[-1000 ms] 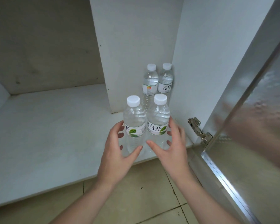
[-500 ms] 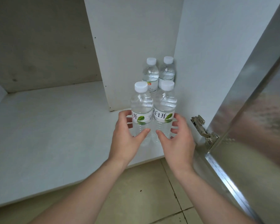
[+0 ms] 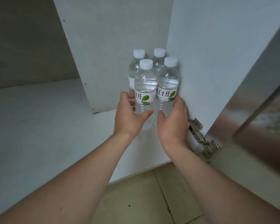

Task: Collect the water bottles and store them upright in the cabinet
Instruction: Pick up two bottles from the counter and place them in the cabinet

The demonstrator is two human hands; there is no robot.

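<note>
— Both front bottles have gone deeper since a moment ago: they were near the shelf's front edge, and now they stand tight against the two at the back.

— How are they held?

— The left hand (image 3: pixel 129 117) curls round the front left bottle (image 3: pixel 145 92) below its label, thumb across the near face. The right hand (image 3: pixel 173 122) wraps the front right bottle (image 3: pixel 168 89) the same way, its fingers squeezed between bottle and side wall (image 3: pixel 217 62).

— Which way do they lie from the grip?

— Straight ahead and up: each long axis is vertical, white cap well above the fingers. Each hand has its own bottle, so neither is the nearer.

— And the room around them?

— Beyond the grip, none: the back left bottle (image 3: pixel 133 68) and back right bottle (image 3: pixel 158 60) are touching or nearly so, in the corner. Right of the grip, the wall. Left of it, the shelf (image 3: pixel 39 120) is open. The hinge (image 3: pixel 200 138) sits nearer the person than the right wrist.

— So next?

— I'd judge letting go, drawing back clear of that hinge.
</note>
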